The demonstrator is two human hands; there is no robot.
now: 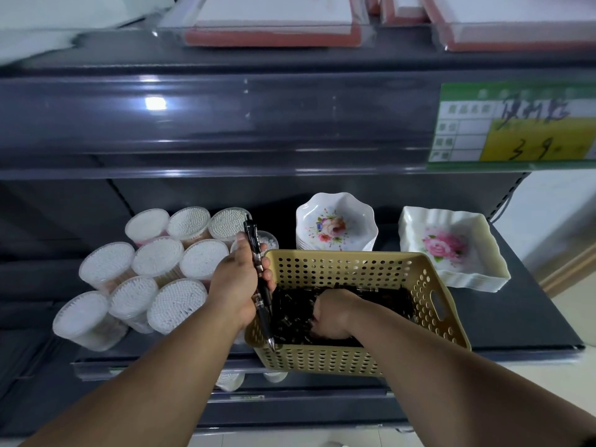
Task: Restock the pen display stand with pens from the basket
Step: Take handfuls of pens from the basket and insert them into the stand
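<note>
The black pen [258,279] stands near-upright, tip down, at the left rim of the basket [338,258], gripped in the left hand [237,285], while the right hand [332,314] lies inside the basket on the pile of pens [290,319], fingers buried, so I cannot tell what it holds; no display stand shows.

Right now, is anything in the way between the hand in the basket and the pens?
No, nothing visible. The right hand is down inside the open-topped basket, fingers in the pile of black pens. The left hand holds another pen upright.
</note>
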